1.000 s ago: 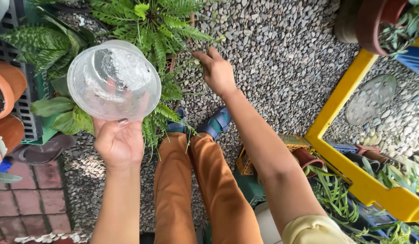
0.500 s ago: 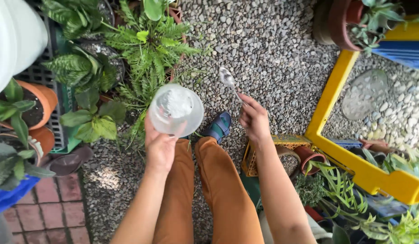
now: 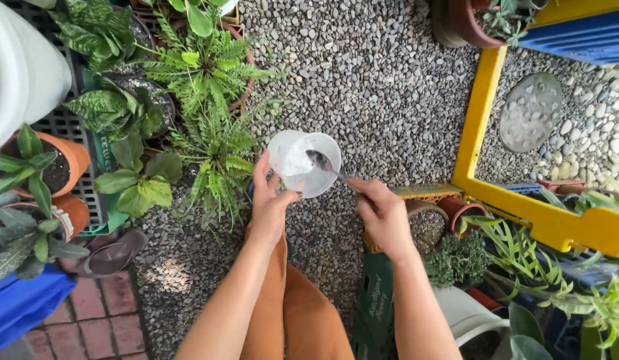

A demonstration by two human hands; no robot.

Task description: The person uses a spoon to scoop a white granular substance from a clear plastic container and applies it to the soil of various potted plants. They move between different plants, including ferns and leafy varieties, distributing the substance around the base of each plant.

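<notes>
Head view: hands above gravel ground (image 3: 389, 87).
Left hand (image 3: 269, 203): grips clear plastic cup (image 3: 304, 163), mouth tilted toward camera.
Right hand (image 3: 383, 213): pinches spoon (image 3: 323, 163); bowl inside cup, handle running lower-right.

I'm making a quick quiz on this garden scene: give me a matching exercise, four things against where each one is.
Things:
1. clear plastic cup
2. spoon
3. fern
4. yellow frame

Places:
A. on the gravel at the right
B. held in the left hand
C. bowl inside the cup, handle in the right hand
D. in a pot beyond the cup, upper left

Pairs: 1-B, 2-C, 3-D, 4-A
</notes>
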